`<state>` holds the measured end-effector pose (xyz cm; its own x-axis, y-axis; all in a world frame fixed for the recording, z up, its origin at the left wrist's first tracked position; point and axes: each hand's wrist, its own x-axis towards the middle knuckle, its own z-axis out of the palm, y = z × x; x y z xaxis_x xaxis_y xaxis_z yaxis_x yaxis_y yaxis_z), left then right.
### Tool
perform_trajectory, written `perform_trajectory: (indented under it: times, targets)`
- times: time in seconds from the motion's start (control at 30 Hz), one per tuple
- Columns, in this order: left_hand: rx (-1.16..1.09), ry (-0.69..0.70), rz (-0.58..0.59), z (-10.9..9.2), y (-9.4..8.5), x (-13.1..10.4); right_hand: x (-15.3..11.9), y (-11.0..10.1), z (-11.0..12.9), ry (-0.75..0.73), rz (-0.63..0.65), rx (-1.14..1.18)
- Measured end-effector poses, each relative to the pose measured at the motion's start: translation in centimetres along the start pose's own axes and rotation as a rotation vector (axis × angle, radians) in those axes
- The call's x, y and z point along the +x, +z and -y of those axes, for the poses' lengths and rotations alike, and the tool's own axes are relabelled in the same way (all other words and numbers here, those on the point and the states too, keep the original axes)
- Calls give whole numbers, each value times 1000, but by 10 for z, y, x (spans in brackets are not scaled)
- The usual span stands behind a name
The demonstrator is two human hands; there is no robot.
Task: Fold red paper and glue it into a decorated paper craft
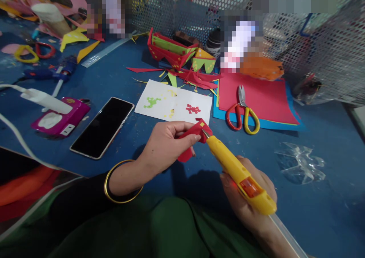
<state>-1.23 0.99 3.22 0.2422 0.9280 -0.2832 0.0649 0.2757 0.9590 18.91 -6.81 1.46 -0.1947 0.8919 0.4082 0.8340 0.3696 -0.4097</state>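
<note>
Between the thumb and fingers of my left hand (167, 147) is a red paper cutout (185, 154), with a small yellow square near its upper end. My right hand (253, 197) grips a yellow glue gun (235, 166), a clear glue stick trailing from its back end. The gun's metal nozzle meets the red paper just below the yellow square. Behind my hands lies a white sheet (182, 98) bearing piles of tiny green, yellow and red paper squares.
Scissors (242, 109) rest on red and blue paper sheets (265, 98) at right. A phone (102, 128) and a purple power adapter (61, 117) lie at left. Cut red and green paper shapes (171, 50) stand behind the white sheet; crumpled clear plastic (303, 163) is far right.
</note>
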Motion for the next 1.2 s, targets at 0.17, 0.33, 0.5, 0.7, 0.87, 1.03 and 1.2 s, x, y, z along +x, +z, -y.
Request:
perform_trajectory:
  times: [0.17, 0.33, 0.5, 0.7, 0.87, 1.03, 1.2]
  targets:
    - [-12, 14, 7, 2, 0, 0, -2, 1, 0, 42, -4, -5]
    - [-17, 13, 2, 1, 0, 0, -1, -1, 0, -5, 6, -33]
    - [-13, 15, -5, 0, 0, -1, 1, -1, 0, -11, 3, -38]
    - [-15, 23, 0, 2, 0, 1, 1, 1, 0, -5, -6, -12]
    - [-10, 23, -13, 3, 0, 1, 0, 0, -1, -11, 12, -5]
    - [-15, 15, -12, 2, 1, 1, -1, -2, 0, -24, 13, -10]
    - [-27, 5, -12, 1, 0, 1, -1, -2, 0, -30, -7, -12]
